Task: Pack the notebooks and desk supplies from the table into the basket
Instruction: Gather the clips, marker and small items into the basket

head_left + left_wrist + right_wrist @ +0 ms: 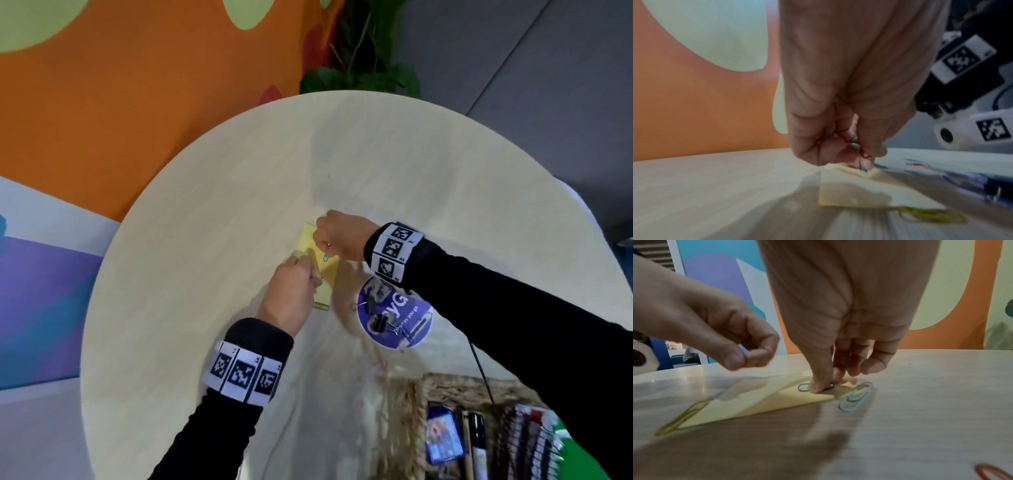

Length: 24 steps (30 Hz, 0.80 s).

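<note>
A yellow sticky note pad (329, 274) (760, 400) lies near the middle of the round table (205, 205). My right hand (322, 241) (824, 384) reaches down onto it. Its thumb and fingertips pinch a blue paper clip (802, 387) (325, 257) against the note's lifted top sheet. My left hand (315, 277) (863, 154) hovers just left of it, thumb and forefinger pinching a small dark paper clip (865, 155). A yellow paper clip (682, 417) sits at the pad's near corner, and a light blue one (856, 397) lies beside the pad.
A round purple disc (414, 308) carrying black binder clips (378, 322) lies right of the pad. The woven basket (442, 383) stands at the table's near right, with pens and a card pack inside. A red paper clip (992, 472) lies on the table nearer me.
</note>
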### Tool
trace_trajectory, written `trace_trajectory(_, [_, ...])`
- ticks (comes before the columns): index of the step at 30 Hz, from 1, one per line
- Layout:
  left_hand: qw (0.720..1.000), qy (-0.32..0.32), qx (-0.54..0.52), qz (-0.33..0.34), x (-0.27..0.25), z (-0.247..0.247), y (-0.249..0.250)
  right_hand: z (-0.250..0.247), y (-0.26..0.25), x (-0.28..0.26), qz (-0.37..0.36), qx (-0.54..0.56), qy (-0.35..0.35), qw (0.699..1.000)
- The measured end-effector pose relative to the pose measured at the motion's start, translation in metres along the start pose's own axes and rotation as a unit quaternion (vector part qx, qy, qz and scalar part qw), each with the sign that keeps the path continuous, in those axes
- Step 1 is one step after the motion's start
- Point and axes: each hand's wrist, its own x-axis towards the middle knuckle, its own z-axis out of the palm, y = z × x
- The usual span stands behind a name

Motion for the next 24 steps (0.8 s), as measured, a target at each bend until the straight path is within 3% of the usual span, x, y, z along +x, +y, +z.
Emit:
trace_trajectory(5, [0.996, 0.035, -0.078, 0.008, -0.042, -0.015, 0.004, -0.010, -0.006, -0.014, -0.023, -0.037, -0.030, 0.999])
trace_trajectory(8, [0.992, 0.045, -0.122, -0.004, -0.073, -0.018, 0.010, -0.029, -0.018, -0.047, 0.010, 0.022, 0.008, 1.000])
trace_trajectory(12, [0.988, 0.045, -0.150, -0.002, -0.113, -0.024, 0.024, -0.048, -0.044, -0.140, 0.024, 0.094, 0.094, 0.991])
trace_trajectory(16, [0.989, 0.019, -0.143, 0.028, -0.149, -0.029, 0.043, -0.025, -0.080, -0.249, 0.029, 0.139, 0.134, 0.981])
trace_trajectory(20, [0.982, -0.018, -0.182, 0.049, -0.176, -0.030, 0.064, 0.041, -0.104, -0.306, 0.084, 0.118, -0.003, 0.989])
trace_trajectory(24, [0.980, -0.028, -0.163, 0.115, -0.200, -0.030, 0.084, 0.108, -0.110, -0.315, 0.115, 0.091, -0.108, 0.983])
